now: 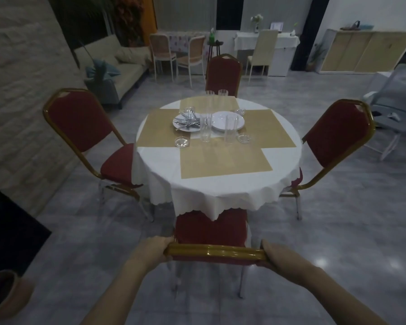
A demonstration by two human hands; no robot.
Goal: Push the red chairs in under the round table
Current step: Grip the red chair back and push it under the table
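Note:
A round table under a white cloth with tan placemats stands in the middle of the room. Several red chairs with gold frames surround it. The near chair is right below me, the front of its seat under the hanging cloth. My left hand grips the left end of its gold top rail and my right hand grips the right end. The left chair and the right chair have their seat fronts at the table edge. The far chair stands behind the table.
Plates, cutlery, tall glasses and small glass dishes sit on the table. A sofa lines the left wall, pale chairs and a side table stand at the back, a grey covered seat is at the right. A basket sits near left.

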